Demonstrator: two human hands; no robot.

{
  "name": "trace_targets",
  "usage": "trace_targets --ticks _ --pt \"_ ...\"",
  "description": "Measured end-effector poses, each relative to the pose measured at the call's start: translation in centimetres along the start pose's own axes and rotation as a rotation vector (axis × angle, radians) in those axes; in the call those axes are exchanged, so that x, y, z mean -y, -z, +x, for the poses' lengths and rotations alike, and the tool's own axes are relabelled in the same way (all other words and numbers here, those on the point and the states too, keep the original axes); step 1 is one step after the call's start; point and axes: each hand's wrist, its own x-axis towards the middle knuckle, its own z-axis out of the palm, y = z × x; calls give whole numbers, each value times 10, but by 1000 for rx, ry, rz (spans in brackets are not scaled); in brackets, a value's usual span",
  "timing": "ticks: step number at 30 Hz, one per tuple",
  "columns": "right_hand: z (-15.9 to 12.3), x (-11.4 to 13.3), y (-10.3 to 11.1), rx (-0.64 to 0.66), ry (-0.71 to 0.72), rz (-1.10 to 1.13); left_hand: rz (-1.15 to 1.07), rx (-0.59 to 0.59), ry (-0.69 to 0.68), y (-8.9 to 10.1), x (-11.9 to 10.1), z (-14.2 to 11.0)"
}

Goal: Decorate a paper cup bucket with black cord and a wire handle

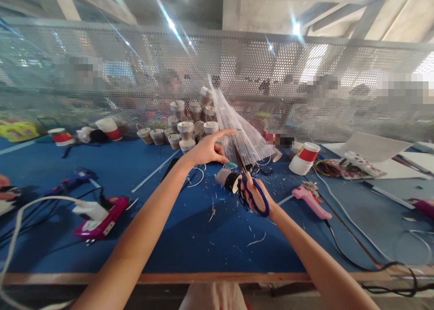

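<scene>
My right hand (256,197) is closed around the blue-handled scissors (266,206), whose dark blades point up and away toward a fan of thin, whitish translucent strips (233,124). My left hand (208,148) is open, its index finger and thumb spread apart in front of the strips. Green shows at the tips of both fingers. Whether they touch the strips I cannot tell. Just below the blades, a spool of greyish and black cord (228,180) lies on its side on the blue table (190,237). Behind my left hand stands a pile of small grey-white buckets (186,130).
Scraps litter the table. To the right are a pink glue gun (312,202) with its cord and a red-and-white paper cup (305,158). A magenta power strip (101,222) and a blue glue gun (73,181) lie left. A perforated metal screen (135,70) runs behind.
</scene>
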Motion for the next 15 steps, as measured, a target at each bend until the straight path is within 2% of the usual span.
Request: trace_targets --ticks 15 --pt "0 1 0 -46 -27 -54 1 12 27 -2 -4 -1"
